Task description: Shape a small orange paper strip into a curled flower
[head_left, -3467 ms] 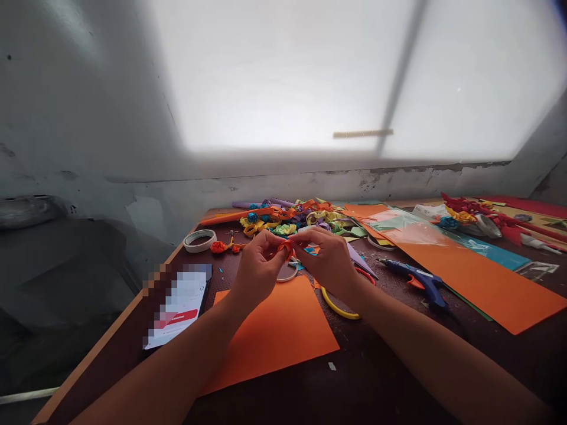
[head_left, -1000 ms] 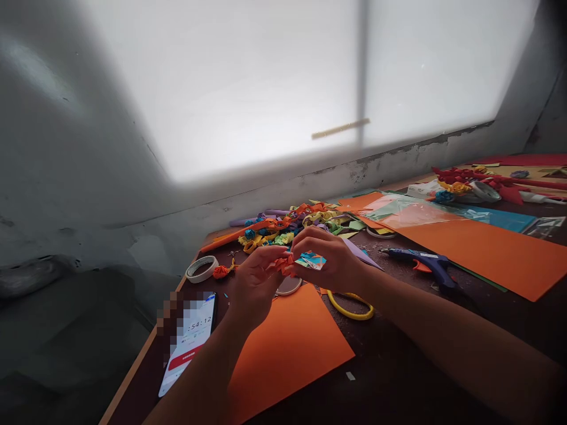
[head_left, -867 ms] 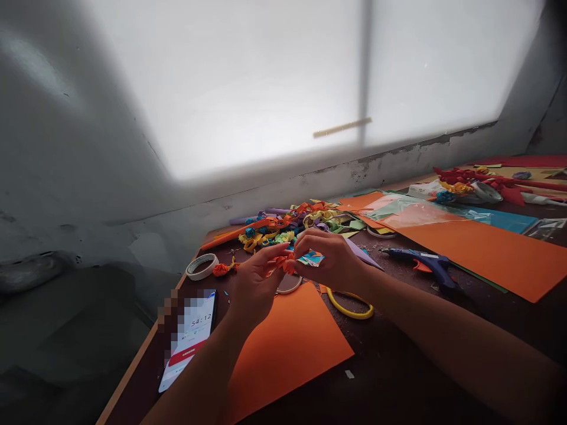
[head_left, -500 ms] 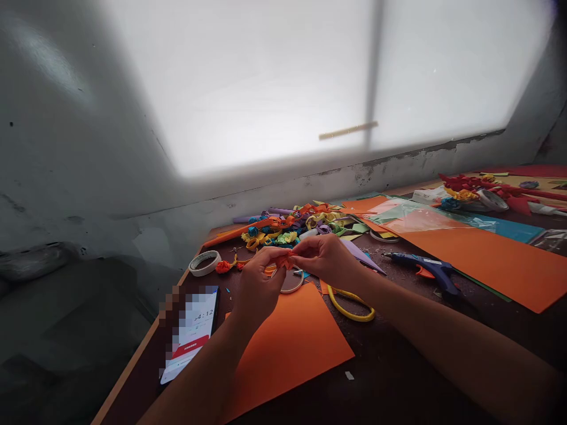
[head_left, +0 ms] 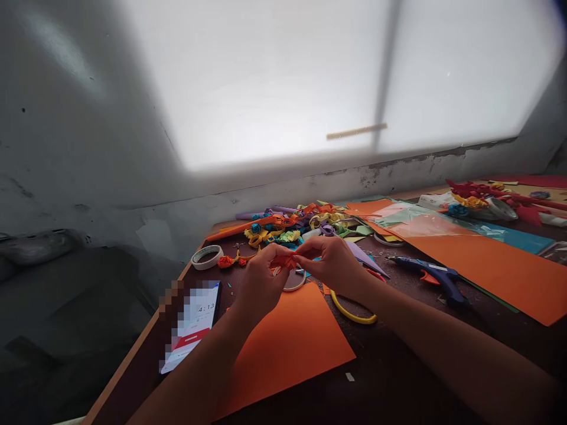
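Both hands pinch the small orange paper piece above the bench: left hand fingers clenched on one end, right hand on the other. Keep tension even, roll tight, don't tear.

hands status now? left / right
Left hand: closed, pinching the small orange crumpled paper piece.
Right hand: closed, pinching the same piece.

dark table, orange sheet, phone, glue gun

Phone screen partly pixelated
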A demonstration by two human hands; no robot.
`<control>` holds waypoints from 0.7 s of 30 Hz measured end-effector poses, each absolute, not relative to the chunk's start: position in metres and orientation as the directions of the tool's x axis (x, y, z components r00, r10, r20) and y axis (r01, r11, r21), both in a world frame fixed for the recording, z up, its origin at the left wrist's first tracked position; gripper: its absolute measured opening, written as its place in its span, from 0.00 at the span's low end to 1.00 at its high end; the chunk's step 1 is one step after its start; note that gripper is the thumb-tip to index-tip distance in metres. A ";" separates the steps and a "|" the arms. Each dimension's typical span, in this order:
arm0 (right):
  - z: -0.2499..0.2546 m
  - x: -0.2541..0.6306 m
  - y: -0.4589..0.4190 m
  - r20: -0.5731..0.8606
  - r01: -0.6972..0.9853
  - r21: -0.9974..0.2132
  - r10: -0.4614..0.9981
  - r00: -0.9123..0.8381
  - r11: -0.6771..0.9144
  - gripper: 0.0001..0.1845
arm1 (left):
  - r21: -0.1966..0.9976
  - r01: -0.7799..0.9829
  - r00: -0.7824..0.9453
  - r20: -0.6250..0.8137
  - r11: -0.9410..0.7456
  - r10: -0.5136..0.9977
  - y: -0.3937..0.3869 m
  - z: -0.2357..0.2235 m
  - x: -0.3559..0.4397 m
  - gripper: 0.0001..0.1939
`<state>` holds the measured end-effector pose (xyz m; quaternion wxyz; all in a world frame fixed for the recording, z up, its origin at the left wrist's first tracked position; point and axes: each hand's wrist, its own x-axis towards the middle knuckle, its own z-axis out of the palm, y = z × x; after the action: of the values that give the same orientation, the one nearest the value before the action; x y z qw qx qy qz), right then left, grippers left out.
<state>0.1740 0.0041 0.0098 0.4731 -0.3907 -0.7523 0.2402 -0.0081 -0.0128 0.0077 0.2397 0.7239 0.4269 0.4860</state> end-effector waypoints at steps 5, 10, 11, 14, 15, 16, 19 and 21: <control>0.006 0.173 0.006 0.504 0.351 -0.753 0.831 -0.235 0.556 0.05 | 0.777 0.366 0.162 0.489 -0.513 0.857 -0.013 0.007 -0.006 0.07; 0.006 0.173 0.007 0.577 0.373 -0.696 0.788 -0.217 0.613 0.01 | 0.824 0.290 0.150 0.464 -0.487 0.873 -0.010 0.005 -0.005 0.03; 0.006 0.174 0.007 0.591 0.374 -0.682 0.775 -0.225 0.628 0.01 | 0.837 0.267 0.148 0.455 -0.478 0.878 -0.009 0.004 -0.005 0.04; 0.009 0.175 0.006 0.627 0.355 -0.643 0.732 -0.264 0.679 0.02 | 0.878 0.185 0.157 0.417 -0.441 0.895 -0.007 0.004 -0.006 0.07; 0.009 0.176 0.005 0.639 0.346 -0.632 0.718 -0.276 0.694 0.02 | 0.891 0.158 0.165 0.402 -0.426 0.901 -0.007 0.005 -0.006 0.08; 0.010 0.176 0.005 0.649 0.337 -0.621 0.706 -0.284 0.707 0.02 | 0.903 0.130 0.172 0.386 -0.410 0.906 -0.008 0.006 -0.006 0.09; 0.011 0.178 0.006 0.679 0.326 -0.587 0.670 -0.299 0.741 0.02 | 0.932 0.063 0.194 0.338 -0.356 0.921 -0.010 0.011 -0.007 0.10; 0.011 0.179 0.007 0.700 0.322 -0.550 0.635 -0.326 0.771 0.03 | 0.948 0.029 0.207 0.306 -0.318 0.929 -0.012 0.013 -0.006 0.10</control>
<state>0.1795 0.0066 0.0105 0.4970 -0.2997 -0.7990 0.1574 -0.0064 -0.0122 0.0135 0.4460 0.6361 0.3767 0.5045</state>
